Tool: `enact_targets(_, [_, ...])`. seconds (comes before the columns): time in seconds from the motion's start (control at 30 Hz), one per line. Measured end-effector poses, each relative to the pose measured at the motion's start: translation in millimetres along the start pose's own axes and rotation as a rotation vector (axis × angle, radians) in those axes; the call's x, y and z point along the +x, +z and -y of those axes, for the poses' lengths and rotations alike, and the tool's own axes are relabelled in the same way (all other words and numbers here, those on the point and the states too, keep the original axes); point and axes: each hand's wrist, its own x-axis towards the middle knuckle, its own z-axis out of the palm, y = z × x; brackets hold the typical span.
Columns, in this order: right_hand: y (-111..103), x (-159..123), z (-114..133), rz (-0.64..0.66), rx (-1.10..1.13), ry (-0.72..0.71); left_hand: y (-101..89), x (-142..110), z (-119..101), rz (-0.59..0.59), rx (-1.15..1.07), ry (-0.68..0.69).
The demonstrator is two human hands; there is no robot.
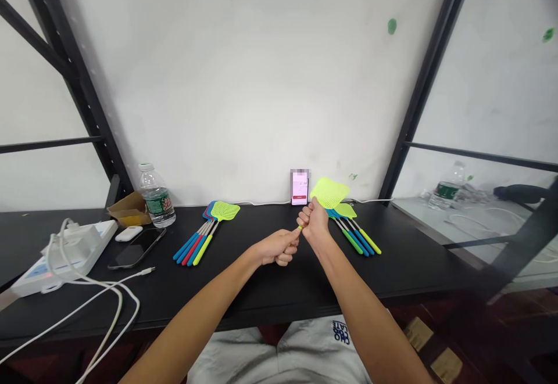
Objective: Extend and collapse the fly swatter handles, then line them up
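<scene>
Above the black table [248, 221], your left hand [278, 247] is closed around the lower end of the yellow-green fly swatter [326, 192], your right hand [314, 219] fisted just below its mesh head [331, 192]; the long axis slants away and rightward.

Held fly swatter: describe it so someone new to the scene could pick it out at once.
At the rear of the black desk, find the propped phone with the lit screen. Just right of it, the yellow-green fly swatter shows its mesh head above the right hand, its handle end in the left hand. Neighbouring swatters lie fanned on the desk; only this one is held.
</scene>
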Motion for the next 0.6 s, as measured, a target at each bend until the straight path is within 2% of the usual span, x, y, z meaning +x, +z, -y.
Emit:
enact_targets(0.17, [1.1, -2.3, 3.7, 0.073, 0.025, 0.035, -8.3, -5.7, -8.7, 0.150, -0.115, -0.128])
enact_targets(0.27, [0.3, -3.2, 5.9, 0.129, 0.015, 0.028, -7.7, -4.6, -8.0, 0.110, -0.049, -0.091])
enact_targets(0.37, [-0.5, -3.8, 3.6, 0.120, 0.005, -0.028, -2.5, 0.8, -0.4, -0.061, 0.199, 0.053])
enact_targets(0.5, [-0.6, -2.6, -3.1, -0.017, 0.001, -0.136, 7.7, 11.3, 12.7, -0.507, 0.750, 0.351])
enact_targets(0.53, [-0.6, -2.1, -4.1, -0.047, 0.004, -0.147, 9.8, 13.4, 14.9, -0.592, 0.863, 0.383])
enact_targets(0.6, [-0.3, -1.3, -4.7, -0.070, 0.005, -0.139, 12.3, 16.5, 17.1, -0.673, 1.006, 0.383])
